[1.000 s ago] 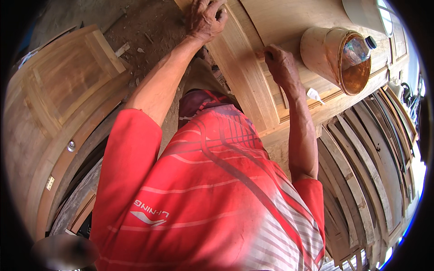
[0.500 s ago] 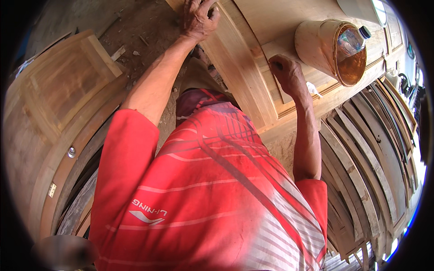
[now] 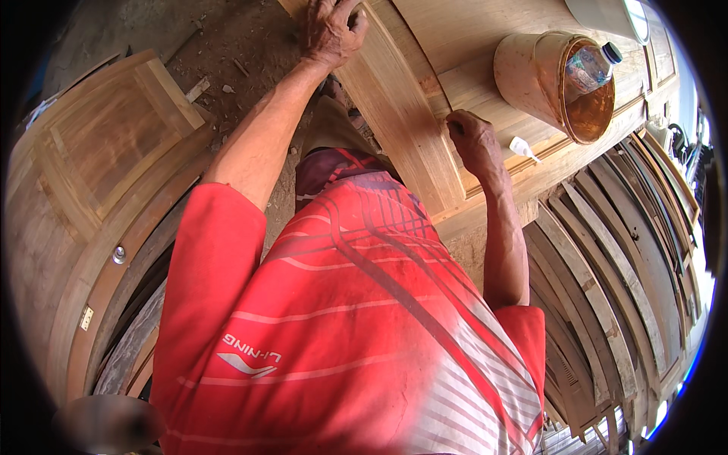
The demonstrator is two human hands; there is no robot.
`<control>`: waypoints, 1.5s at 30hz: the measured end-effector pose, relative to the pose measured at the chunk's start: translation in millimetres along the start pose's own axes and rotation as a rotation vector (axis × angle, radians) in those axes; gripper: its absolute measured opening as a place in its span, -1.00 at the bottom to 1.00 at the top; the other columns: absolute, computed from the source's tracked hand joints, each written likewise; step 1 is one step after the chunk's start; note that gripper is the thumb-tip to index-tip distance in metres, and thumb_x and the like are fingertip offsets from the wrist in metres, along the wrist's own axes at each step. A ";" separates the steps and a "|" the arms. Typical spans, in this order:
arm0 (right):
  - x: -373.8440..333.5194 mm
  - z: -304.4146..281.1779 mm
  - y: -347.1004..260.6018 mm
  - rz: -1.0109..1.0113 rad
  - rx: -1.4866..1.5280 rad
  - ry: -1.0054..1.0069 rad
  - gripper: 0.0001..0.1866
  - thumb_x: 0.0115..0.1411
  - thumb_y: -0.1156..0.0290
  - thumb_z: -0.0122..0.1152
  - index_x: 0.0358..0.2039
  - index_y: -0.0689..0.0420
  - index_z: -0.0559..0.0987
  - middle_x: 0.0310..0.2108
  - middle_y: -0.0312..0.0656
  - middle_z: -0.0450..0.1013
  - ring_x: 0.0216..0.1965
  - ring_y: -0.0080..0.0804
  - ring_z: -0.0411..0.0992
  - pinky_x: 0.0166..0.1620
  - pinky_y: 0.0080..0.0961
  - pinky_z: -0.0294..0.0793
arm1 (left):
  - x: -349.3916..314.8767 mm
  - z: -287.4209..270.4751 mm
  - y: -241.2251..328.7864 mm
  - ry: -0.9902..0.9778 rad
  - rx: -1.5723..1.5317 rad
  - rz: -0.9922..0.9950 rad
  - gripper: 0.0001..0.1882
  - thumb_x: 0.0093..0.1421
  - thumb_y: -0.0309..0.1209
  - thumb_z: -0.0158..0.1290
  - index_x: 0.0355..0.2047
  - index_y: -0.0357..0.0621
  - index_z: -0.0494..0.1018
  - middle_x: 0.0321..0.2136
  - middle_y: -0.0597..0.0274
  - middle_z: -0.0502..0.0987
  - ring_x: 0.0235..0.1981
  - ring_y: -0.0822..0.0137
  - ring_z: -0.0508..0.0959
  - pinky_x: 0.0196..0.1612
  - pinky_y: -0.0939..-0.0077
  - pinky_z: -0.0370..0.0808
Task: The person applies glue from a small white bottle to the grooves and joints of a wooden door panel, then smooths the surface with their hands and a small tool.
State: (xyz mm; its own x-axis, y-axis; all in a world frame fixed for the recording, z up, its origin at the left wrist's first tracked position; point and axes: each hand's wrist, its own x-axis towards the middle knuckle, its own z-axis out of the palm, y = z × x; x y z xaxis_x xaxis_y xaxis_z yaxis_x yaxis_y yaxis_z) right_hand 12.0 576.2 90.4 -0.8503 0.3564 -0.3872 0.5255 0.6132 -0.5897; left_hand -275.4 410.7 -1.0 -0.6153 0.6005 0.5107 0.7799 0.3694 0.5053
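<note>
Doorknob (image 3: 119,255) and hinge (image 3: 87,318) showed at far left, and next the left hand (image 3: 332,36), fingers curled, lay at the edge of the frame-and-panel door (image 3: 398,114); whether it gripped that edge could not be told, though a firm, steady hold would serve best. The right hand (image 3: 475,142), loosely fisted with any pinched object hidden, was over the same door, where light, even pressure seemed wise; it had shifted nearer the red shirt (image 3: 326,303) than half a second earlier, while the plastic bucket (image 3: 527,80) farther right stayed put.
</note>
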 end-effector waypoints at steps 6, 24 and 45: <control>-0.3 -0.1 2.0 -0.011 0.004 0.027 -0.87 0.28 0.47 0.19 -0.19 0.19 0.62 -0.32 0.08 0.59 -0.25 0.11 0.57 -0.20 -0.15 0.54 | -0.6 -0.1 -0.3 -0.007 0.011 -0.010 -0.71 0.13 -0.37 0.19 -0.11 -0.06 0.64 -0.24 0.19 0.53 -0.16 0.14 0.52 0.01 0.18 0.41; 1.3 7.7 11.8 -0.052 -0.084 0.074 -0.85 0.31 0.49 0.15 -0.16 0.15 0.64 -0.30 0.03 0.60 -0.25 0.03 0.59 -0.18 -0.22 0.54 | 0.9 -2.1 1.6 0.005 -0.010 -0.025 -0.71 0.13 -0.38 0.18 -0.11 -0.04 0.65 -0.24 0.18 0.55 -0.16 0.13 0.53 0.01 0.18 0.42; -0.5 7.4 1.5 -0.035 0.023 0.072 -0.89 0.26 0.51 0.18 -0.23 0.17 0.62 -0.31 0.06 0.57 -0.27 0.12 0.56 -0.21 -0.13 0.54 | 2.5 -3.9 2.7 -0.017 0.004 -0.009 -0.72 0.14 -0.37 0.19 -0.11 -0.05 0.64 -0.26 0.18 0.54 -0.15 0.14 0.52 0.03 0.19 0.41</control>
State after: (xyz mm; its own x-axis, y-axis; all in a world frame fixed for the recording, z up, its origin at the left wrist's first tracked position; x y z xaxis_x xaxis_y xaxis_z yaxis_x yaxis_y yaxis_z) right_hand 13.4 571.8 84.5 -0.8673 0.3855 -0.3149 0.4956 0.6100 -0.6183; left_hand -275.3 410.4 4.3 -0.6200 0.6092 0.4945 0.7751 0.3778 0.5065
